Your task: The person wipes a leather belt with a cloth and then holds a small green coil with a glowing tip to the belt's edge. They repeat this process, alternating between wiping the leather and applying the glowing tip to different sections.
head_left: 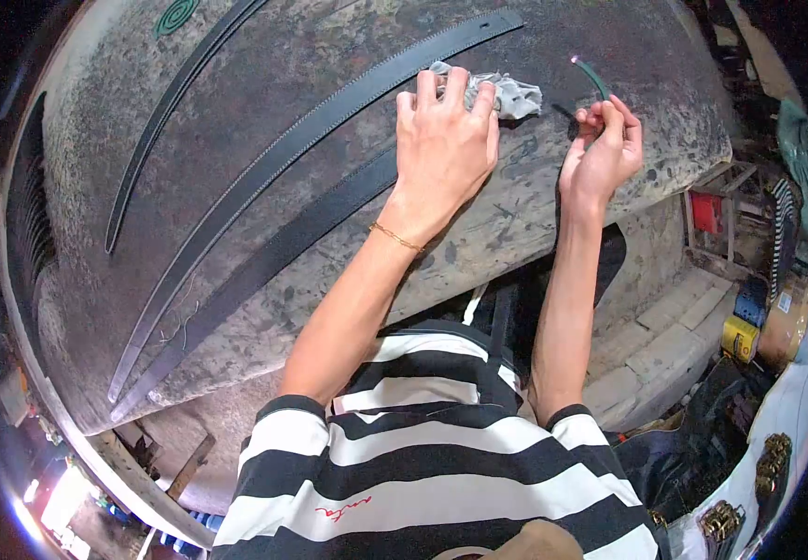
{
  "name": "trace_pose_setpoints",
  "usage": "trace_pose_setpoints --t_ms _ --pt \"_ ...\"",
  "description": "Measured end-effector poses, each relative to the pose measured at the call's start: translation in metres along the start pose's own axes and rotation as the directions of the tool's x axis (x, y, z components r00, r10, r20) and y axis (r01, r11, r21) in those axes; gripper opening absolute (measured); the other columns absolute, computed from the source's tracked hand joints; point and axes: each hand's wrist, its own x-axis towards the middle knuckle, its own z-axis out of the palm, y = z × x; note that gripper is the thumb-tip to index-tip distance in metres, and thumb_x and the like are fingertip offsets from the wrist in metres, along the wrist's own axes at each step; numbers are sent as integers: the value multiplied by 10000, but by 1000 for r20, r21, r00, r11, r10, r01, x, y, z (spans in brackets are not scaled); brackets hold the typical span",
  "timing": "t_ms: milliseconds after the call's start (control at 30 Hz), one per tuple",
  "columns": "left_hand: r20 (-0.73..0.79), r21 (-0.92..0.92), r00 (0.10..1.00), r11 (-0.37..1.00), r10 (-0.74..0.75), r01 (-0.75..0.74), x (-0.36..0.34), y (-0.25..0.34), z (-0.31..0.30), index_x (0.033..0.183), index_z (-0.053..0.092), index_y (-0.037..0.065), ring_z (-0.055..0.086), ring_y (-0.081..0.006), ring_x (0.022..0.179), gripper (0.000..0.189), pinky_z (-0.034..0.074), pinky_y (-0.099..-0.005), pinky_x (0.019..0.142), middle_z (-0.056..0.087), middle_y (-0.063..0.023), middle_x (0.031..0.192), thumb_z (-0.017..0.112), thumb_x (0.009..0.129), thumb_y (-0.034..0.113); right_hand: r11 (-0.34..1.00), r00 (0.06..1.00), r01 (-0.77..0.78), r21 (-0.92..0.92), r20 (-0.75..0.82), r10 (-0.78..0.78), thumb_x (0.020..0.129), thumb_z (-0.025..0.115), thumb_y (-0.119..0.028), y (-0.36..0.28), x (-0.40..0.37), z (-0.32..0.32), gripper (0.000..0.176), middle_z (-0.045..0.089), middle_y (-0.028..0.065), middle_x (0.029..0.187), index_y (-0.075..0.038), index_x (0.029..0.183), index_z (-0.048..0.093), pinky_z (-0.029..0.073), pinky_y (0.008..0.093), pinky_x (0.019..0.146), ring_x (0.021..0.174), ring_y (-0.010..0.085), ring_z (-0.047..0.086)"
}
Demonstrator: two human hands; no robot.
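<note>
My left hand is closed over a crumpled grey cloth, knuckles up, with the cloth bunched out past the fingers. Under and beside it lies the end of a dark leather strap, partly hidden by that hand. A second strap with stitched edges curves just above it, and a hole shows near its far end. To the right, my right hand pinches a short curved green piece of mosquito coil. The coil's far tip has a pinkish-white bright spot.
Another stitched strap lies farther left on the stained worktable. A green spiral coil sits at the top left. Low on the right are a yellow tin, a cardboard box and brass-coloured metal pieces.
</note>
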Motion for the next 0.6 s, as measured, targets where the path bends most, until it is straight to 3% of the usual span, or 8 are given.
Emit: trace_pose_setpoints --t_ms 233,333,400,467,533,600 --pt "-54 -61 998 998 12 -15 -2 -2 -1 1016 704 99 513 -280 953 216 416 -402 754 569 -87 1006 654 841 214 1000 1000 -6 -13 4 6 911 595 19 1 -2 2 99 608 84 850 40 1007 591 469 270 621 703 115 543" --pt "-97 -79 994 995 46 -53 -5 -4 -2 953 703 70 513 -272 935 185 415 -403 751 567 -92 992 669 823 197 994 1000 -6 -107 15 7 916 602 -5 -1 -3 4 115 642 86 906 17 1029 599 451 238 637 714 97 550" --pt "-52 -180 999 984 -12 3 -1 -5 -5 851 685 42 517 -263 940 151 414 -398 749 569 -105 979 680 801 184 994 998 13 -107 59 -7 925 618 -32 -6 -1 0 160 678 86 980 -15 1084 615 431 209 650 740 83 575" --pt "-62 -237 998 971 -25 10 1 -6 -9 768 643 8 543 -282 924 148 434 -406 760 572 -134 954 676 801 148 953 941 -295 74 194 276 931 640 -59 -17 1 -12 199 694 86 1022 -46 1130 627 425 203 653 771 86 601" --pt "-146 -487 960 862 -238 139 -1 -10 -6 765 617 -16 567 -314 899 147 460 -414 786 573 -157 936 663 814 114 925 913 -365 106 234 334 930 660 -86 -33 -1 -33 220 698 84 1025 -71 1148 636 460 206 640 818 112 631" --pt "-201 -550 895 802 -399 234 3 -17 -11 857 611 -24 568 -339 891 141 470 -404 817 565 -171 943 666 816 99 925 902 -373 76 264 342 922 667 -73 -52 -2 -63 235 697 96 1021 -59 1153 628 487 213 643 834 132 642"
